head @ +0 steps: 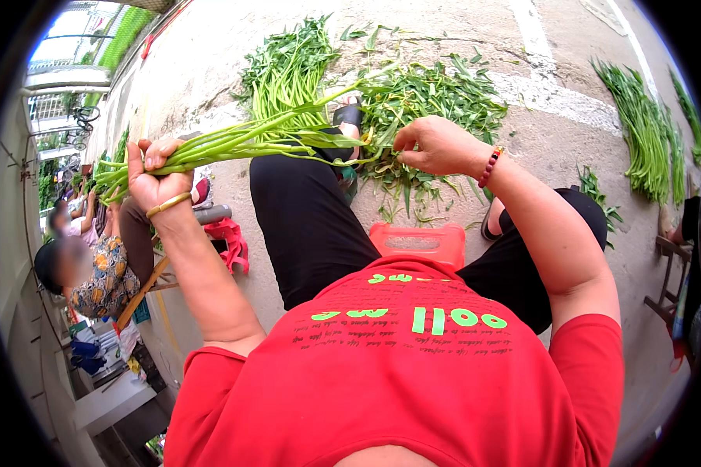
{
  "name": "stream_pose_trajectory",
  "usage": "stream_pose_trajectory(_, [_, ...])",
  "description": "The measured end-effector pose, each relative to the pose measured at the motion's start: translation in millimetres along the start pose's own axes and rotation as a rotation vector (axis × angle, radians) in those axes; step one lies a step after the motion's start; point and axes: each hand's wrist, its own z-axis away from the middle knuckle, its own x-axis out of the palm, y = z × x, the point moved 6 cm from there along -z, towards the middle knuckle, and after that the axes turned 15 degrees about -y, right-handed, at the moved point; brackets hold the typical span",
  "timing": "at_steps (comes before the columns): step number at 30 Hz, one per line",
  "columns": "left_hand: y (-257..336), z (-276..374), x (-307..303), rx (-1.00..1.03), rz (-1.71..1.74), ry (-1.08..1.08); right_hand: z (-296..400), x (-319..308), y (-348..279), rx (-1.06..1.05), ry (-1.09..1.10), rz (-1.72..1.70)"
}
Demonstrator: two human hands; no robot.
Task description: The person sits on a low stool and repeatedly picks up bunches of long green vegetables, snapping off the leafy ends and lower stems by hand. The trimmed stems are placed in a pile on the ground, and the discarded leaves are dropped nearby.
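Note:
My left hand (162, 166) grips a bunch of long green water spinach stems (239, 143) near their cut ends. The bunch points right, its leafy tips reaching above my knee. Close to those tips is my right hand (438, 146), thumb and fingers bent toward each other; whether a thin leaf is pinched between them cannot be made out. Beneath and beyond it, loose leaves and trimmings lie in a spread-out heap (432, 96) on the concrete. A neater pile of stems (286, 87) lies beside the heap, with its leaves at the far end.
Between my legs is a red plastic stool (453, 248). More laid-out stems (637, 134) rest on the ground at right, near a wooden stool (669, 251). Another person (105, 274) sits at left, beside a pinkish-red item (233, 242). Bicycles (84, 119) stand farther off.

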Motion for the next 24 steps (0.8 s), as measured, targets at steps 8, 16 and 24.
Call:
stream_pose_trajectory(8, [44.2,68.8,-28.7,0.139,-0.142,0.141,2.5,56.9,-43.1,-0.261,0.01,-0.092])
stream_pose_trajectory(16, [58.6,84.5,-31.2,0.175,-0.168,0.096,-1.6,70.9,-62.2,-0.155,0.226,-0.16])
stream_pose_trajectory(24, [52.5,88.5,-26.9,0.145,-0.172,0.037,-11.6,100.6,-63.4,-0.129,0.383,-0.27])
